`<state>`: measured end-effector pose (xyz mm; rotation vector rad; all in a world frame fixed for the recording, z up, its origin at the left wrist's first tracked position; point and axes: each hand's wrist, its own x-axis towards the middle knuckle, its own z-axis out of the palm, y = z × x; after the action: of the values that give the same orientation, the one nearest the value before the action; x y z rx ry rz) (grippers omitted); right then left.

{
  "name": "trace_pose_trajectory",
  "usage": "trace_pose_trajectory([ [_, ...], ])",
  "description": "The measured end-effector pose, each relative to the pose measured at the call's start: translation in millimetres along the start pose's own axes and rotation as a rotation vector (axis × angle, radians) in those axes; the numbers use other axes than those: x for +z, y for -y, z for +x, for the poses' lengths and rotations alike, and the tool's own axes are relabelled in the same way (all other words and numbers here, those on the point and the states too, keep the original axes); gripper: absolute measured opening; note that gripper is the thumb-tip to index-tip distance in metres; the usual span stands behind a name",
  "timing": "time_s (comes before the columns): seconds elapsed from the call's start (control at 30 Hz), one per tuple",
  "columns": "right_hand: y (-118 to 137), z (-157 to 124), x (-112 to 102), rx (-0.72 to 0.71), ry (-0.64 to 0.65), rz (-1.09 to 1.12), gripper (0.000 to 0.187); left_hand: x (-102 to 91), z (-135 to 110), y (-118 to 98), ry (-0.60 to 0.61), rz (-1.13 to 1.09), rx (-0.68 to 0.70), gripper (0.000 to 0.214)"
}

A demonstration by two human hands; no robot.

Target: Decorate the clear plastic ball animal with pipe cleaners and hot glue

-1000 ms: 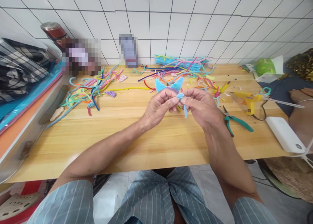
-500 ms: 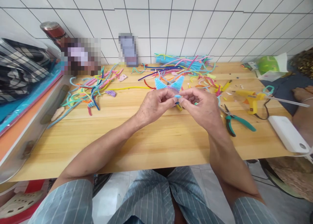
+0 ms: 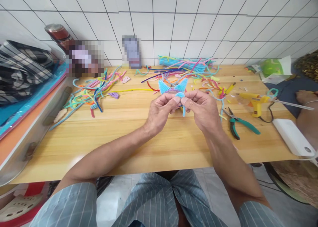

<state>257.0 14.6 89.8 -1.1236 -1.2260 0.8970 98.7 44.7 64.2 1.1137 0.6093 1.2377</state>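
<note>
My left hand [image 3: 161, 108] and my right hand [image 3: 201, 107] meet over the middle of the table. Between their thumbs and fingers they pinch a light blue pipe cleaner [image 3: 180, 95], curled into a small flat coil, with a short tail hanging below the fingertips. Just behind my fingers sits a piece with two pointed blue ears [image 3: 181, 85] and a purple band; my hands hide its lower part. A loose yellow pipe cleaner [image 3: 134, 89] stretches across the wood to the left of it.
Tangled pipe cleaners [image 3: 93, 91] lie at left, and a blue bundle [image 3: 185, 64] rests by the tiled wall. At right are green-handled pliers [image 3: 244, 125], a yellow glue gun [image 3: 256, 106] and a white power bank [image 3: 293, 136]. Another person's arm [image 3: 308, 117] shows at the right edge.
The blue coil has turned so its flat face shows more, and its tail now hangs down between my hands. Both hands have shifted slightly.
</note>
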Motion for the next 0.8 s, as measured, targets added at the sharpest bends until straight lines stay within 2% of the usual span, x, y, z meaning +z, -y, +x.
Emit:
trace_pose_trajectory([
  [0.1, 1, 2, -5, -0.004, -0.020, -0.052, 0.041, -5.8, 6, -2, 0.087, 0.049, -0.040, 0.063],
  [0.2, 4, 3, -11, -0.031, -0.006, -0.122, 0.039, -16.9, 17, -16, 0.287, 0.204, -0.037, 0.060],
  [0.27, 6, 2, -14, -0.042, 0.017, -0.183, 0.037, -23.7, 22, -27, 0.387, 0.345, 0.010, 0.054],
  [0.4, 8, -3, -14, -0.079, 0.048, -0.341, 0.028, -29.2, 26, -42, 0.456, 0.566, 0.160, 0.043],
  [0.53, 6, -6, -11, -0.133, 0.015, -0.339, 0.028, -25.3, 23, -42, 0.398, 0.555, 0.166, 0.049],
  [0.67, 2, -4, -7, -0.093, 0.012, -0.165, 0.041, -16.6, 16, -32, 0.257, 0.327, 0.058, 0.057],
  [0.8, -1, -1, -4, -0.037, 0.028, -0.071, 0.044, -9.0, 8, -17, 0.119, 0.164, 0.001, 0.058],
])
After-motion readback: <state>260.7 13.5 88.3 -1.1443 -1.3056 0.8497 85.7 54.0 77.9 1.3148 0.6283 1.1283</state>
